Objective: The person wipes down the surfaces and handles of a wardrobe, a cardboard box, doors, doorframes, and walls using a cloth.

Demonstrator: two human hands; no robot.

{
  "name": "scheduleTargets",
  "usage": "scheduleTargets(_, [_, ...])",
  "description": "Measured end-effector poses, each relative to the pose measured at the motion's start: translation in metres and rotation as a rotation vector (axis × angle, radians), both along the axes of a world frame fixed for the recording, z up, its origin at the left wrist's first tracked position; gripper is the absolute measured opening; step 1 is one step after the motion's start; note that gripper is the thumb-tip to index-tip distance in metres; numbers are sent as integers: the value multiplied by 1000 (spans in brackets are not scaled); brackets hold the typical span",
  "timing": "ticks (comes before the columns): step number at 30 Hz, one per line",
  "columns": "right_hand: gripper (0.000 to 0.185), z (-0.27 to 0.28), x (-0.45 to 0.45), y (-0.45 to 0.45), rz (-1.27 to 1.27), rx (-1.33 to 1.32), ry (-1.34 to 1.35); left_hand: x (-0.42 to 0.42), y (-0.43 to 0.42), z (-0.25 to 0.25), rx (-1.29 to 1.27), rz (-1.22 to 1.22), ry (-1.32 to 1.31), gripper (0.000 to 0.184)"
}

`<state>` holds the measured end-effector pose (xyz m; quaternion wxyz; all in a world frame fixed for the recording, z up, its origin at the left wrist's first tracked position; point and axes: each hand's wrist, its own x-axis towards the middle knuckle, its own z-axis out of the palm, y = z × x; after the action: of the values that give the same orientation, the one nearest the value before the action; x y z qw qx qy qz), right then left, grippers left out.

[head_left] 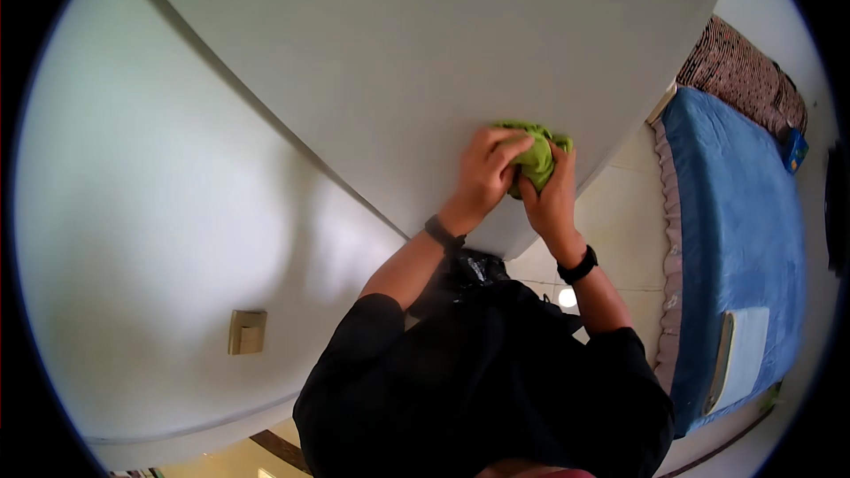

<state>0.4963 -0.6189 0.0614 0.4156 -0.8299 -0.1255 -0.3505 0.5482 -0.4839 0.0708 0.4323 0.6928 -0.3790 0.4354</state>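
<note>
A bunched green cloth [535,159] is held between both hands in front of a large pale grey panel [398,53]. My left hand [487,166] has its fingers curled over the cloth's left side. On the right side of the cloth, my right hand [553,195] grips it with thumb and fingers. Each wrist wears a dark band. Whether the cloth touches the panel is hard to tell.
A white wall with a switch plate [247,332] is on the left. Below the hands lies a black plastic bag [478,267]. On the right stands a bed with a blue cover [744,212], a patterned roll [739,71] and a pale flat object [742,358] on it.
</note>
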Motion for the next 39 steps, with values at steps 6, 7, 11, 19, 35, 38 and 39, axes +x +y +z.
scheduleTargets(6, [62, -42, 2, 19, -78, -123, 166, -4, 23, -44, 56, -4, 135, 46])
scheduleTargets(7, [61, -43, 2, 23, -81, -129, 198, -6, 28, -48, 67, -9, 175, 44])
scheduleTargets(11, [56, -61, 7, 56, -8, -244, 225, -7, 65, -87, 15, 67, 369, 41])
scheduleTargets(19, [55, -104, -17, 107, 340, -377, 615, -83, 126, -132, -16, 297, 842, 31])
scheduleTargets(35, [50, -162, -284, 53, 251, -453, 767, -297, 96, -200, 317, -436, 1376, 79])
scheduleTargets(38, [48, -158, -343, 35, 170, -428, 689, -334, 74, -170, 358, -564, 1555, 91])
scheduleTargets(39, [48, -153, -368, 28, 131, -426, 664, -352, 63, -158, 382, -600, 1593, 93])
